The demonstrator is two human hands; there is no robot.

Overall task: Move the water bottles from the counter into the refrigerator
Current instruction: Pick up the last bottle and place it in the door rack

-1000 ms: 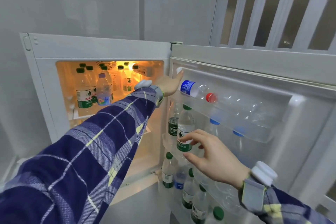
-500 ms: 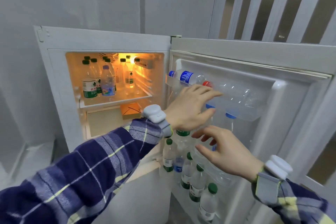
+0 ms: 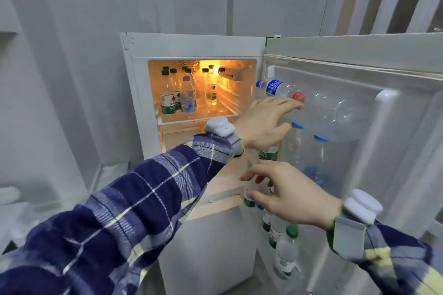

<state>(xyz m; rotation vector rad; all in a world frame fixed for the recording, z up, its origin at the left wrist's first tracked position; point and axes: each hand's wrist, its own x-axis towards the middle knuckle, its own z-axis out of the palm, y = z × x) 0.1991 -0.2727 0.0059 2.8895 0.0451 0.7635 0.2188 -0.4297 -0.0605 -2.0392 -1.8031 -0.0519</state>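
Since the door shelf (image 3: pixel 335 127) cradles lying bottles (image 3: pixel 282 88), left hand (image 3: pixel 266 122) rests spread against them; right hand (image 3: pixel 287 196) hovers spread, empty.

Green-capped clear plastic water bottles (image 3: pixel 172 93) crowd the lit upper shelf of the small white refrigerator (image 3: pixel 191 45), leaving a gap at the shelf's front right. Below, the lower compartment (image 3: pixel 178 142) stands open. On the open white door (image 3: pixel 347 50), two clear bottles lying on their sides (image 3: pixel 311 100) fill the top rack; upright bottles (image 3: pixel 285 254) pack the lower racks, with both hands in front.
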